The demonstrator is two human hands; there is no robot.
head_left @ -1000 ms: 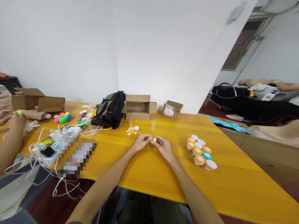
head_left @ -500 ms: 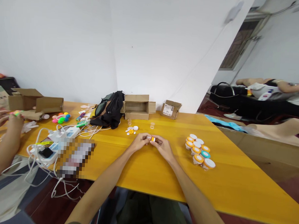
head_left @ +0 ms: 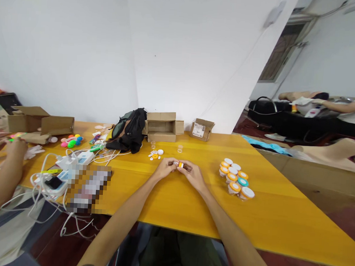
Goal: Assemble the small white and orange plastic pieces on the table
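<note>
My left hand [head_left: 164,168] pinches a small white part with dark holes [head_left: 175,163] above the table. My right hand [head_left: 191,174] has its fingers closed on a small orange-and-white cap [head_left: 181,165], side by side with the white part; whether the two touch I cannot tell. Behind my hands stands a small clear cup [head_left: 180,149]. A second clear cup [head_left: 153,145] is farther left, near a little heap of loose white and orange parts [head_left: 155,154]. To the right, several small clear jars with orange, white and teal lids [head_left: 234,187] are grouped together.
An open cardboard box [head_left: 161,131], a smaller box [head_left: 200,129] and a black bag [head_left: 135,127] line the wall. On the left lie power strips [head_left: 69,175] with tangled cables and a blurred-out object [head_left: 89,190]. A co-worker's hands [head_left: 16,142] handle colourful pieces at far left.
My hands stay almost in place, with the white part and the cap still in them. The view has shifted slightly. A person's arm in the right background has moved.
</note>
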